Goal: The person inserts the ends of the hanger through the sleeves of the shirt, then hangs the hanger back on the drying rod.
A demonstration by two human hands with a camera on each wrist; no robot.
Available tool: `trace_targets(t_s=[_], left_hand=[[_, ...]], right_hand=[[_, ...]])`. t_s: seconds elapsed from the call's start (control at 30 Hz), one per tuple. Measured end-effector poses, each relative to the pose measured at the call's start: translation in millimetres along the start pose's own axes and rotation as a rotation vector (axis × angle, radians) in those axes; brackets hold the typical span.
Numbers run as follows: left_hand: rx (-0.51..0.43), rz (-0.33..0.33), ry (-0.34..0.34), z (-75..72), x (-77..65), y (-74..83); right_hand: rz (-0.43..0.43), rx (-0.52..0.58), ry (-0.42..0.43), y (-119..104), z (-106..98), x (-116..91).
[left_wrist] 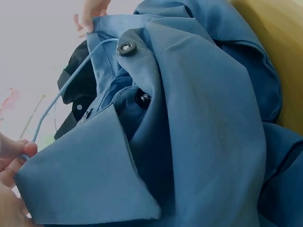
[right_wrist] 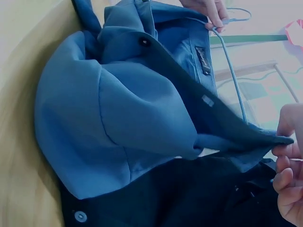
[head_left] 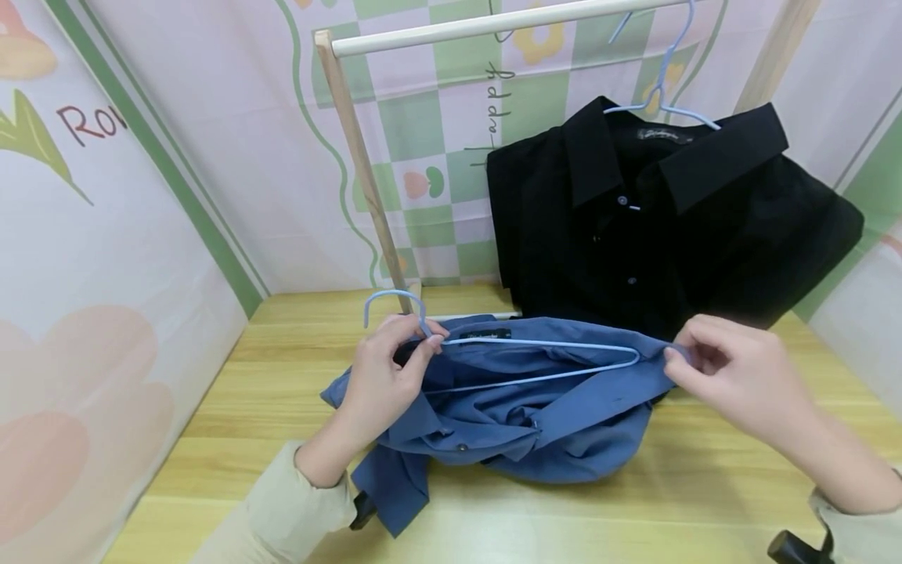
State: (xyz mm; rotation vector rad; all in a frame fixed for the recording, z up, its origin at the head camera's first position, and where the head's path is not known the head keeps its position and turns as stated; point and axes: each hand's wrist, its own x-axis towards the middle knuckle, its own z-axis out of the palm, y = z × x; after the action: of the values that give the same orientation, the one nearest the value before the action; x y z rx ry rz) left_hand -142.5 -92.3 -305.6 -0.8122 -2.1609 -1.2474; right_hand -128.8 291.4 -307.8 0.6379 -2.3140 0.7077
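Note:
A blue shirt [head_left: 592, 439] is bunched on the wooden table, with its collar spread. My left hand [head_left: 387, 368] pinches a light blue hanger [head_left: 550, 343] at the base of its hook, which points up. One end of the hanger lies inside the collar on the right, while its other end is hidden under the cloth. With thumb and fingers, my right hand [head_left: 740, 376] pinches the collar's right edge, just beyond the hanger's tip. In the right wrist view, the collar edge [right_wrist: 265, 142] is pulled out taut toward that hand.
Behind the blue shirt, a black shirt [head_left: 676, 227] hangs on a second light blue hanger [head_left: 658, 98] from the rack's white rail [head_left: 493, 27]. The rack's wooden post [head_left: 362, 172] stands behind my left hand. Printed cloth [head_left: 162, 196] encloses the wooden table [head_left: 232, 439].

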Motion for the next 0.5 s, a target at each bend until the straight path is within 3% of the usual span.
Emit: trace_targets(t_s=[0.2,0.33,0.5], left_hand=[[0.015,-0.03,0.013,-2.2,1.1,-0.8],[0.033,-0.008,0.008,-3.2,1.8,0.0],[0.063,0.024,-0.011,-1.0,2.0,0.6]], right_hand=[[0.017,-0.104,-0.012,4.0,-3.3,4.7],[0.027,-0.111,-0.04,4.6,-4.8,6.1],[0.027,-0.097,0.022,5.7,-8.0,11.8]])
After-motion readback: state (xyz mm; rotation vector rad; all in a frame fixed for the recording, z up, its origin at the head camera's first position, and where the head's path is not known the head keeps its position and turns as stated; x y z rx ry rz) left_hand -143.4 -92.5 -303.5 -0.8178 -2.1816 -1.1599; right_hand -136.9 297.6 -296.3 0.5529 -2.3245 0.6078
